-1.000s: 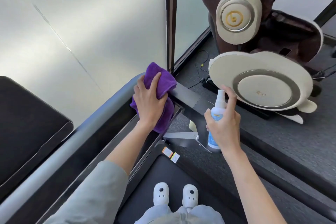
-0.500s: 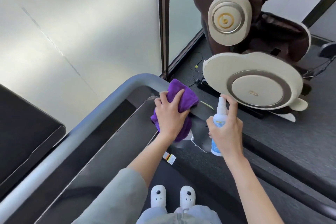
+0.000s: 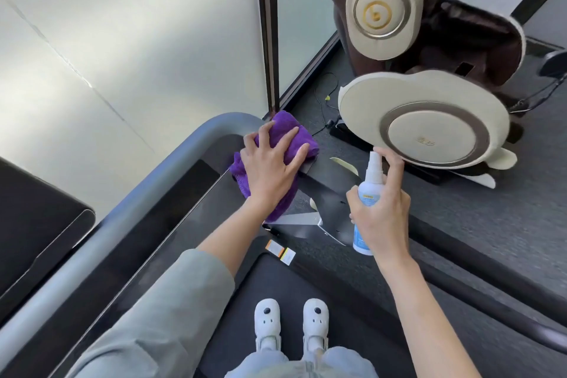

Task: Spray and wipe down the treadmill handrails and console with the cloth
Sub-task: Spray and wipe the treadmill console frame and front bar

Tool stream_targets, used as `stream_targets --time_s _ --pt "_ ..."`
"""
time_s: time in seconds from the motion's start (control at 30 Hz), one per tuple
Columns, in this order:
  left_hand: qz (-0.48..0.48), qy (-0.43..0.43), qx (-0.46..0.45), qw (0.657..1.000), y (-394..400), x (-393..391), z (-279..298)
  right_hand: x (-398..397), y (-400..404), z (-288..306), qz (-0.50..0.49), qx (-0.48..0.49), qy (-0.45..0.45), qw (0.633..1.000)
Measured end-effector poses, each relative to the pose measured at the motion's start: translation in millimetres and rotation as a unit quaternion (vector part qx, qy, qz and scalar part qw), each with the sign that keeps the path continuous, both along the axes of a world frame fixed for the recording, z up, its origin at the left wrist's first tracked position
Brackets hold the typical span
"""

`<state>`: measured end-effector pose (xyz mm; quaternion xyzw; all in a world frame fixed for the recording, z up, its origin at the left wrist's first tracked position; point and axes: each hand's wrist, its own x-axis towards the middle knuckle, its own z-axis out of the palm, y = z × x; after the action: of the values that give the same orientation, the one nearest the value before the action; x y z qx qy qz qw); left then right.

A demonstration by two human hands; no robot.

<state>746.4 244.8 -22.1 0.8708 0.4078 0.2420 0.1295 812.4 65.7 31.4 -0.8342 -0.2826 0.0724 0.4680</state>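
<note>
Beside the cloth (image 3: 283, 144), spray bottle (image 3: 369, 190) stands upright, nozzle up.

Your cloth (image 3: 294, 135): purple.
Your spray bottle (image 3: 368, 193): white, blue label.
Handrail (image 3: 129, 212): grey.
Your shoes (image 3: 291, 321): white.
Massage chair (image 3: 460, 34): brown, cream panels.

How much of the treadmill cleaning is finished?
Can't tell what's already clean. Right now the left hand presses the purple cloth on the console's far corner, and the right hand holds the spray bottle ready. The grey handrail isn't being wiped.
</note>
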Motion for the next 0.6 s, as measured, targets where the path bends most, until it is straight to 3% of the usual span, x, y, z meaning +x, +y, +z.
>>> stream_targets --time_s 0.2,0.43,0.6 --pt "-0.092 -0.039 0.009 0.995 -14 -6 1 7 -18 0 -0.025 0.007 0.013 1.000" --pt "0.027 -0.022 0.011 0.999 52 -11 7 19 -25 6 -0.038 0.021 0.012 0.999" --pt "-0.009 0.013 0.031 0.999 -3 -2 -9 19 -33 1 -0.048 0.012 0.016 0.999"
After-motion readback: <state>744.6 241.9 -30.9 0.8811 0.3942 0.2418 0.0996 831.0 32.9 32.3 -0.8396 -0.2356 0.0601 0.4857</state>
